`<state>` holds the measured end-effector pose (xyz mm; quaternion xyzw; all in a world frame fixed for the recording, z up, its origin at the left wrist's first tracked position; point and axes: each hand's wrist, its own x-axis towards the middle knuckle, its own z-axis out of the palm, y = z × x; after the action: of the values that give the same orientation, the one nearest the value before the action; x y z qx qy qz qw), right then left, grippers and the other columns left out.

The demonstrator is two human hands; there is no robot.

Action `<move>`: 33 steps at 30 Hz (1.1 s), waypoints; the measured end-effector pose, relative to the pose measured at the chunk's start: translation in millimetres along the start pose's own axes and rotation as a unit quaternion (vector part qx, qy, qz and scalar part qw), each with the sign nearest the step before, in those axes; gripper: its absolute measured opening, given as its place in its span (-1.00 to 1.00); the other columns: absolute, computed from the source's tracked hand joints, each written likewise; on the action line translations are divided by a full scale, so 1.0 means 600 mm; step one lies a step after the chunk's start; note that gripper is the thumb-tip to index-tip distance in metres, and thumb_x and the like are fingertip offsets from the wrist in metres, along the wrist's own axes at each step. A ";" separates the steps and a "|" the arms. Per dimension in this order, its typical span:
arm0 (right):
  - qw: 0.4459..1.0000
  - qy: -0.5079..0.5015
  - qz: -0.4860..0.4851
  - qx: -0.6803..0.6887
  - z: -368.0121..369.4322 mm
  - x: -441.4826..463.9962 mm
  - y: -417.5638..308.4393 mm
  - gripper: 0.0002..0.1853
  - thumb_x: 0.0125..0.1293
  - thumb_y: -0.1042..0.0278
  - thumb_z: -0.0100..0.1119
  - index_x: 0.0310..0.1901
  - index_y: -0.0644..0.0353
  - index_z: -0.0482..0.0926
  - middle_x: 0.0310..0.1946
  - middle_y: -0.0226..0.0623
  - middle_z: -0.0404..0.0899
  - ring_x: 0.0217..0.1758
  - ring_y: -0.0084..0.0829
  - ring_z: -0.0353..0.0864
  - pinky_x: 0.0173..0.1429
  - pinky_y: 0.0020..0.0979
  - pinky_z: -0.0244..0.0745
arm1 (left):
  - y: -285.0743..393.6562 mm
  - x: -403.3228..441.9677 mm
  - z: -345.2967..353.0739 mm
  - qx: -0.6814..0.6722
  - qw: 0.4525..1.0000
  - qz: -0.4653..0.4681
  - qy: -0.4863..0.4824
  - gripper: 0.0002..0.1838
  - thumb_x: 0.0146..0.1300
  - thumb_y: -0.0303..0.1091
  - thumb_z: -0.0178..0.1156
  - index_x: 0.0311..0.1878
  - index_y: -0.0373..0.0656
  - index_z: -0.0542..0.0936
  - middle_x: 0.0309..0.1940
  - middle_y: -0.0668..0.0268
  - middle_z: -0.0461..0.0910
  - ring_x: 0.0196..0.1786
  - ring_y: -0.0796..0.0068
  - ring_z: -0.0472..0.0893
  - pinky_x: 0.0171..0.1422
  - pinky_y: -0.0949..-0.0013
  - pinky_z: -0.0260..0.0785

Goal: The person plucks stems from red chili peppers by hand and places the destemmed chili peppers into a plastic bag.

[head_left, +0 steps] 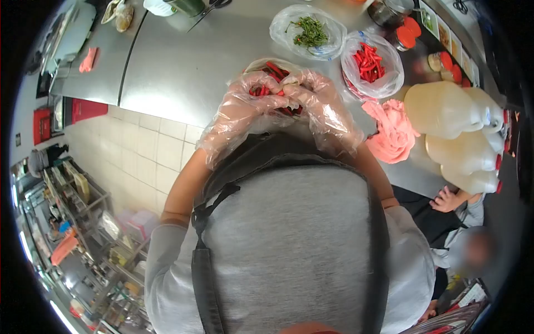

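Note:
Both hands wear loose clear plastic gloves and meet close together above a plastic bag of red chilies (275, 69) at the counter's front edge. My left hand (245, 100) is closed, with a red chili (260, 91) at its fingertips. My right hand (317, 103) is curled with its fingertips pinched beside the left ones; what sits in that pinch is too small to make out. Beyond the hands lies an opened plastic bag with green chili stems (311, 32). Right of it, another clear bag holds bright red chilies (369, 63).
A crumpled pink cloth (391, 131) lies right of my hands, beside large jugs of pale liquid (442, 108). Red-lidded jars (405, 38) stand at the back right. Scissors (210, 11) rest on the steel counter (172, 61). A co-worker's hand (445, 199) shows at right.

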<state>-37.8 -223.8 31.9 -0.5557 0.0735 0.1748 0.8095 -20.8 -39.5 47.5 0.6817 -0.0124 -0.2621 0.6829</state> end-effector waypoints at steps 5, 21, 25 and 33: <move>0.995 -0.044 -0.011 0.087 -0.022 -0.007 0.025 -0.88 0.30 0.44 0.25 -0.20 0.29 0.61 -0.29 -0.36 0.61 -0.21 -0.57 0.57 -0.05 -0.50 0.49 | -0.007 -0.002 0.010 0.057 0.994 0.096 -0.014 -0.77 0.08 -0.62 0.43 -0.24 -0.19 0.59 -0.28 0.39 0.62 -0.21 0.63 0.56 -0.11 0.51 0.44; 0.857 0.141 -0.135 -0.476 -0.107 0.139 -0.074 -0.57 0.32 0.21 0.25 0.21 0.05 0.51 0.22 -0.01 0.53 0.25 -0.29 0.56 0.39 -0.32 0.35 | -0.093 -0.011 -0.087 -0.446 0.892 -0.071 0.014 -0.70 0.33 -0.46 0.18 0.12 -0.22 0.50 -0.27 0.24 0.48 -0.33 0.47 0.51 -0.47 0.66 0.38; 0.731 0.080 -0.321 -0.597 -0.097 0.160 -0.006 -0.70 0.16 0.59 0.12 -0.08 0.08 0.65 -0.15 -0.09 0.67 0.04 0.02 0.60 0.13 -0.10 0.48 | -0.077 -0.022 -0.085 -0.506 0.858 -0.069 0.053 -0.71 0.30 -0.52 0.16 0.09 -0.27 0.52 -0.09 0.13 0.52 -0.18 0.27 0.60 -0.12 0.50 0.68; 0.837 -0.025 -0.165 -0.521 0.008 0.086 0.078 -0.80 0.24 0.38 0.25 -0.10 0.15 0.65 -0.13 -0.08 0.64 -0.02 0.00 0.60 0.12 -0.13 0.47 | -0.086 -0.007 -0.071 -0.455 0.888 -0.067 0.014 -0.72 0.31 -0.46 0.18 0.05 -0.33 0.47 -0.08 0.11 0.52 -0.17 0.33 0.57 -0.19 0.54 0.62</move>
<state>-7.2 -194.0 -23.5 -0.8946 -0.1410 0.0647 0.4190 -26.2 4.9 -2.7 0.2996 0.1635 -0.2745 0.8990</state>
